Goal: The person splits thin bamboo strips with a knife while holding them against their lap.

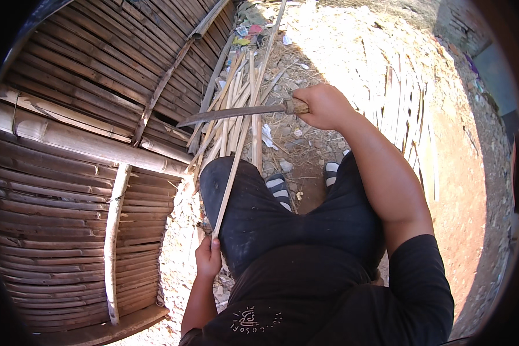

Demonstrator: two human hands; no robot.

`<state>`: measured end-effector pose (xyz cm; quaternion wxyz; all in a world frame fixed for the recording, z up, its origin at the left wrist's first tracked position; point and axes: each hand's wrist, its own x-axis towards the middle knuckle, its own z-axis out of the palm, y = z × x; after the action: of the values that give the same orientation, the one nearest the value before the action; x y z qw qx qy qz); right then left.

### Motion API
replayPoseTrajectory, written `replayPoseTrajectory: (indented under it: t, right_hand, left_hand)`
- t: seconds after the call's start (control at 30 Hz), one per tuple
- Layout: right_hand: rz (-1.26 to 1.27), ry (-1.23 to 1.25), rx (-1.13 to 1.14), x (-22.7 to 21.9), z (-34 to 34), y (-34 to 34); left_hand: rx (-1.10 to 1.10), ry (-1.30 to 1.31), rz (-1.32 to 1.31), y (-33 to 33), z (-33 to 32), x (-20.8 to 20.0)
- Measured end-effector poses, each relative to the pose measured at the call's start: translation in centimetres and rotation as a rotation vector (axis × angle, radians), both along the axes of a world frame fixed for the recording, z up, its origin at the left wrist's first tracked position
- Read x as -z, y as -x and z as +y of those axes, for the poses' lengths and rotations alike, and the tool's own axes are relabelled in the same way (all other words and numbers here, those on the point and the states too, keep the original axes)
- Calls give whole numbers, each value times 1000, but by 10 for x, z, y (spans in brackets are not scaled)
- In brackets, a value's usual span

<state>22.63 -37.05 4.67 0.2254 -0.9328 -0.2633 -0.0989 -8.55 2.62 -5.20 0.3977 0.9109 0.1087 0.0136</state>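
Knife (236, 113) in right hand (324, 106) points toward wall (86, 63); open ground (461, 196) rightward.

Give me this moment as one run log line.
left hand: holds long pale strip; right hand: grips knife; strip pile: beyond left knee

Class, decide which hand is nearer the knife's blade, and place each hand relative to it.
Right. The right hand grips the handle behind the blade; the left hand is apart from it, lower in view, holding a long pale strip.
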Motion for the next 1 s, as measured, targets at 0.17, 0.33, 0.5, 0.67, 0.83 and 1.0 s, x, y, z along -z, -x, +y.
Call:
replayPoseTrajectory:
  t: [0.17, 0.33, 0.5, 0.67, 0.83, 1.0]
  right_hand:
    - [-31, 20, -22, 3, 10, 3]
    - [87, -101, 184, 2, -3, -5]
    - [184, -131, 281, -8, -11, -3]
    - [190, -163, 331, -14, -14, -6]
    - [122, -326, 394, -27, -21, -10]
    - [-104, -630, 484, -36, -61, -20]
  left_hand:
    - [-128, 34, -76, -18, 13, -8]
    - [-307, -257, -79, -123, 35, -63]
    - [-290, -541, -315, -194, 68, -82]
    - [-225, -365, -305, -185, 59, -51]
    - [-381, -196, -176, -152, 68, 12]
    - [-406, 31, -24, -131, 80, 57]
